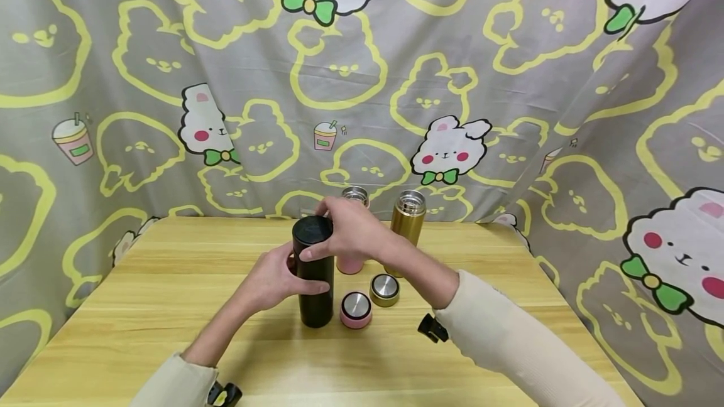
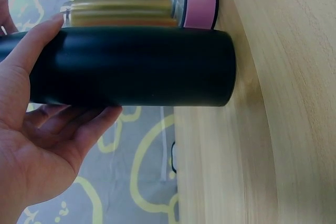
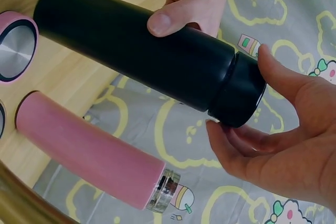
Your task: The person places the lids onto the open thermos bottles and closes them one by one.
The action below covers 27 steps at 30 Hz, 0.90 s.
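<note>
A black thermos bottle stands upright, its black lid on top with a thin seam below it. My left hand grips the bottle's body, thumb across the near side, as the left wrist view also shows. Up at the lid, my right hand holds it between thumb and fingers. Just right of the bottle lies a pink lid with a silver top, beside a gold lid. Behind my right hand is a lidless pink bottle, partly hidden in the head view.
A lidless gold bottle stands at the back right, partly behind my right forearm. All of it is on a wooden table. A patterned grey curtain hangs behind the table and along its sides.
</note>
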### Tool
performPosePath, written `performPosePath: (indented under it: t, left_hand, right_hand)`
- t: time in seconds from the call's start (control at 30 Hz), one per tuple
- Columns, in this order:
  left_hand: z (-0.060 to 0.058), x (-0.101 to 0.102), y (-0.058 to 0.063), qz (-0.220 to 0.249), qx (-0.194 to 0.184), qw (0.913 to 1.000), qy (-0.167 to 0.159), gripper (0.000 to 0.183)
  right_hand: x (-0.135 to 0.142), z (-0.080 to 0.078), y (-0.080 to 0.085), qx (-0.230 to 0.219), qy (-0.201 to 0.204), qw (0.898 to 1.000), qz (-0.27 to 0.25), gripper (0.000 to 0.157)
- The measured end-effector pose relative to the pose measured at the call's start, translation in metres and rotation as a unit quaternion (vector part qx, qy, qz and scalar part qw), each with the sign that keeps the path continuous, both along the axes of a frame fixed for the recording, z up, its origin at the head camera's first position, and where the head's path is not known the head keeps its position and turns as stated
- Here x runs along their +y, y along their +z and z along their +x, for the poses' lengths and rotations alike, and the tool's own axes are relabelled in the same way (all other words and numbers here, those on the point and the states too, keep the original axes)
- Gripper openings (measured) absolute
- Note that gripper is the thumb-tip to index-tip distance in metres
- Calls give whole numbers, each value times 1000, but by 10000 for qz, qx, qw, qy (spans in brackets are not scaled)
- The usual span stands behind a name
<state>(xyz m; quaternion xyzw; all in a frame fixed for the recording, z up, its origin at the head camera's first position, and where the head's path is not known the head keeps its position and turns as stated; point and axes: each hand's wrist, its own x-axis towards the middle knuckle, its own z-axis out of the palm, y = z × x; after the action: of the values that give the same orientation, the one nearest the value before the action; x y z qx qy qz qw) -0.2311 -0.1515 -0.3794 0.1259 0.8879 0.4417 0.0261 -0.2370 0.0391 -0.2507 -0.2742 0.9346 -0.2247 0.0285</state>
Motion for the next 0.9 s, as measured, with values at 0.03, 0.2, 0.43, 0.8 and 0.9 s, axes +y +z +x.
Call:
performPosePath:
  t: [0.03, 0.2, 0.43, 0.8, 0.9]
  left_hand:
    - [0, 0, 0, 13, -11, 10000, 6, 80]
    - [0, 1, 1, 78, 37, 10000, -12, 76]
    - [1, 1, -2, -5, 112, 9999, 44, 72]
    - [0, 1, -2, 45, 107, 9999, 24, 73]
    - [0, 0, -2, 62, 108, 9999, 4, 75]
  right_hand:
    - [0, 0, 1, -33, -8, 10000, 8, 71]
    - [2, 1, 6, -268, 144, 9995, -63, 78]
    - [5, 1, 8, -582, 603, 9964, 117, 79]
    - [5, 1, 9, -468, 695, 9961, 269, 65]
    - [5, 1, 8, -418, 544, 9975, 194, 63]
